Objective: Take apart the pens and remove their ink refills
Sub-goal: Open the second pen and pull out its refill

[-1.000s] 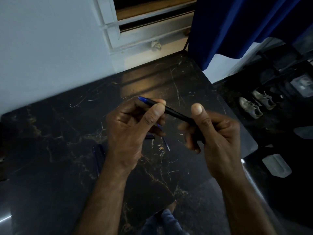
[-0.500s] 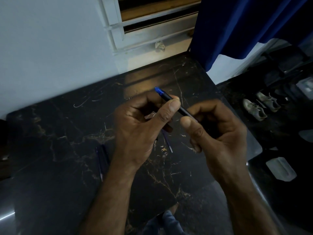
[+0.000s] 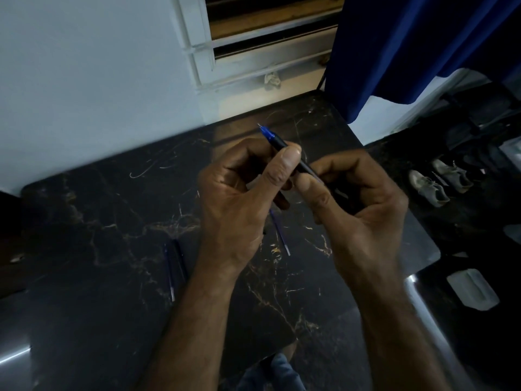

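A dark pen with a blue tip (image 3: 272,138) is held above the black marble table (image 3: 98,221), its tip pointing up and away. My left hand (image 3: 239,193) grips the pen near the tip, thumb pressed along the barrel. My right hand (image 3: 352,204) closes around the pen's rear half, which is mostly hidden in the fingers. The two hands touch at the thumbs. On the table lie a thin refill (image 3: 280,235) under my hands and pen parts (image 3: 174,263) beside my left forearm.
A white wall and a window frame (image 3: 253,52) stand behind the table. A blue curtain (image 3: 408,46) hangs at the back right. Shoes (image 3: 431,184) and a pale lid-like object (image 3: 473,289) lie on the dark floor to the right of the table edge.
My hands have come together along the pen, the right one sliding toward the left. The pen's tip has tilted upward and away. The hands now touch.
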